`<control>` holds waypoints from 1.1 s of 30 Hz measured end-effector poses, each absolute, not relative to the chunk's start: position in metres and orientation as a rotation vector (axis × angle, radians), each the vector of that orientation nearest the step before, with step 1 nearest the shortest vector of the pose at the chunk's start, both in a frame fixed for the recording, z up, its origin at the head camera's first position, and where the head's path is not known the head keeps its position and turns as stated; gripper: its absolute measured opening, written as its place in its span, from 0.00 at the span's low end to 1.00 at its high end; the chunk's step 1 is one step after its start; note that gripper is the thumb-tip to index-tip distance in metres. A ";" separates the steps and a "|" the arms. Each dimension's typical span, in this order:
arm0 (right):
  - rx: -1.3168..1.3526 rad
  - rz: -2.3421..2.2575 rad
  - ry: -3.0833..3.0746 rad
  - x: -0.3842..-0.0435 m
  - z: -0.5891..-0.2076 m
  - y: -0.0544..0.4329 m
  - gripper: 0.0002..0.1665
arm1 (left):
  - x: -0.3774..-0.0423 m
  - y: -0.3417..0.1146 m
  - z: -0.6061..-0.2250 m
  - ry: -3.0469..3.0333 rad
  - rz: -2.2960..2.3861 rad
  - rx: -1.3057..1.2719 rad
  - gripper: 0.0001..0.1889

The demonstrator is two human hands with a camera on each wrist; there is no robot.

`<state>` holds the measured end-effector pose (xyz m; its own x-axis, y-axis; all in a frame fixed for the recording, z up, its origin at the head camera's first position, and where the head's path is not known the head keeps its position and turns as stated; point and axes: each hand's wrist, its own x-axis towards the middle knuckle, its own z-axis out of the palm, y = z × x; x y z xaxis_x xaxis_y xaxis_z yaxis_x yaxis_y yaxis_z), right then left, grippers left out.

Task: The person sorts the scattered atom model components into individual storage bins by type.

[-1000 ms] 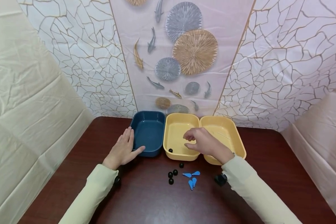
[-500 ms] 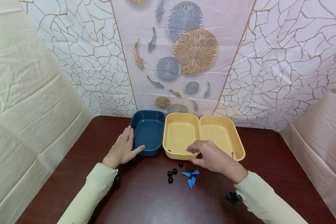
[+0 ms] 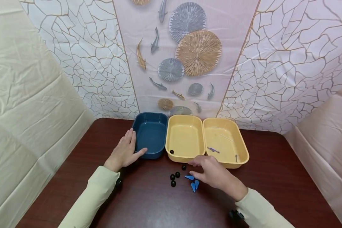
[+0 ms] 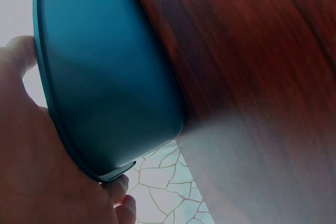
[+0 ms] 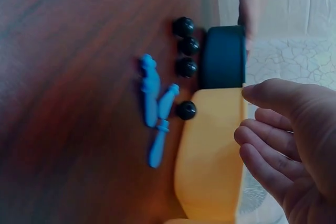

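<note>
My left hand (image 3: pixel 124 148) rests on the near left corner of the dark blue tray (image 3: pixel 151 155), fingers straight and thumb spread along the rim. The left wrist view shows the palm against that tray's rim (image 4: pixel 50 95). My right hand (image 3: pixel 213 172) hovers by the near edge of the middle yellow tray (image 3: pixel 185 159), thumb apart from loosely bent fingers and nothing between them. Below it lie several blue teardrop-shaped pieces (image 3: pixel 189 177), one hidden by the hand in the head view. Several round black beads (image 3: pixel 172 177) sit just left of them on the table.
One black bead (image 3: pixel 171 152) is in the middle yellow tray. The right yellow tray (image 3: pixel 242 139) holds small purple sticks (image 3: pixel 213 149) and a thin pale stick (image 3: pixel 225 137). The three trays stand side by side near the patterned cloth (image 3: pixel 102 63) at the back.
My right hand has come down and nearer from over the middle yellow tray to the blue pieces. Purple sticks it had covered now show. My left hand stays put.
</note>
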<state>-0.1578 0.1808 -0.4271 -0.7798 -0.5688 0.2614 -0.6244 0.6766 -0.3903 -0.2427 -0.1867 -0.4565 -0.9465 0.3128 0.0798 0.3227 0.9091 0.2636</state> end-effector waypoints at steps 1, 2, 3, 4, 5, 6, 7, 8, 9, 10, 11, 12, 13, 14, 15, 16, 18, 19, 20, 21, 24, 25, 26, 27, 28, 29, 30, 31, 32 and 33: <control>0.983 0.709 -2.777 -0.157 -0.429 0.180 0.16 | -0.243 -0.187 -0.457 -3.036 -0.426 -0.505 0.54; 0.980 0.707 -2.783 -0.157 -0.431 0.180 0.16 | -0.243 -0.187 -0.456 -3.038 -0.425 -0.504 0.54; 0.981 0.703 -2.784 -0.157 -0.434 0.179 0.17 | -0.243 -0.187 -0.456 -3.039 -0.424 -0.503 0.54; 0.983 0.695 -2.782 -0.156 -0.436 0.179 0.18 | -0.243 -0.187 -0.457 -3.039 -0.423 -0.502 0.54; 0.988 0.683 -2.778 -0.156 -0.438 0.178 0.18 | -0.243 -0.187 -0.457 -3.039 -0.423 -0.501 0.54; 0.995 0.671 -2.771 -0.156 -0.441 0.178 0.18 | -0.243 -0.188 -0.457 -3.040 -0.420 -0.500 0.54; 1.003 0.664 -2.764 -0.157 -0.443 0.177 0.19 | -0.243 -0.188 -0.457 -3.039 -0.419 -0.500 0.54; 1.009 0.658 -2.759 -0.157 -0.445 0.176 0.19 | -0.243 -0.188 -0.457 -3.039 -0.418 -0.499 0.54; 1.013 0.650 -2.759 -0.157 -0.448 0.175 0.19 | -0.243 -0.188 -0.458 -3.039 -0.417 -0.499 0.54; 1.015 0.646 -2.762 -0.157 -0.449 0.174 0.19 | -0.243 -0.188 -0.458 -3.040 -0.416 -0.498 0.54; 1.016 0.645 -2.765 -0.158 -0.451 0.174 0.19 | -0.243 -0.188 -0.458 -3.040 -0.416 -0.499 0.54; 1.015 0.638 -2.769 -0.158 -0.452 0.173 0.19 | -0.243 -0.188 -0.459 -3.039 -0.417 -0.499 0.54; 1.013 0.631 -2.774 -0.159 -0.454 0.172 0.19 | -0.243 -0.188 -0.459 -3.039 -0.418 -0.499 0.54; 1.009 0.622 -2.780 -0.159 -0.455 0.172 0.20 | -0.243 -0.188 -0.459 -3.040 -0.420 -0.498 0.54; 1.005 0.613 -2.783 -0.160 -0.456 0.171 0.20 | -0.243 -0.188 -0.459 -3.039 -0.422 -0.498 0.54; 1.003 0.611 -2.786 -0.161 -0.457 0.171 0.20 | -0.243 -0.188 -0.459 -3.039 -0.422 -0.497 0.54; 1.001 0.607 -2.792 -0.162 -0.458 0.170 0.21 | -0.243 -0.188 -0.459 -3.040 -0.420 -0.496 0.54; 1.000 0.607 -2.795 -0.163 -0.459 0.170 0.21 | -0.243 -0.188 -0.458 -3.041 -0.418 -0.496 0.54; 0.997 0.610 -2.797 -0.164 -0.460 0.169 0.21 | -0.243 -0.188 -0.458 -3.040 -0.419 -0.496 0.54; 0.996 0.613 -2.800 -0.165 -0.461 0.169 0.22 | -0.243 -0.187 -0.458 -3.040 -0.418 -0.497 0.54; 0.986 0.621 -2.819 -0.167 -0.462 0.167 0.22 | -0.243 -0.186 -0.457 -3.041 -0.416 -0.496 0.54; 0.987 0.620 -2.825 -0.167 -0.462 0.167 0.22 | -0.243 -0.186 -0.458 -3.041 -0.416 -0.495 0.54; 0.989 0.621 -2.830 -0.168 -0.463 0.166 0.22 | -0.243 -0.186 -0.458 -3.042 -0.415 -0.494 0.54; 0.992 0.619 -2.830 -0.169 -0.464 0.165 0.22 | -0.243 -0.186 -0.458 -3.042 -0.413 -0.492 0.54; 0.995 0.619 -2.831 -0.170 -0.465 0.165 0.22 | -0.243 -0.186 -0.457 -3.044 -0.415 -0.489 0.54; 1.000 0.615 -2.829 -0.171 -0.466 0.164 0.21 | -0.243 -0.186 -0.457 -3.045 -0.417 -0.489 0.54; 1.006 0.612 -2.826 -0.172 -0.467 0.163 0.21 | -0.243 -0.186 -0.457 -3.046 -0.418 -0.489 0.54; 1.012 0.607 -2.822 -0.172 -0.468 0.162 0.20 | -0.243 -0.186 -0.457 -3.047 -0.418 -0.489 0.54; 1.015 0.609 -2.819 -0.173 -0.468 0.162 0.19 | -0.243 -0.186 -0.457 -3.048 -0.418 -0.489 0.54; 1.018 0.607 -2.816 -0.173 -0.469 0.161 0.18 | -0.243 -0.186 -0.457 -3.049 -0.419 -0.489 0.54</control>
<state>-0.1728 0.1610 -0.4691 -0.7747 -0.5959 0.2116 -0.6301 0.6997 -0.3368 -0.2428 -0.1860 -0.4568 -0.9504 0.3036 0.0673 0.3105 0.9146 0.2592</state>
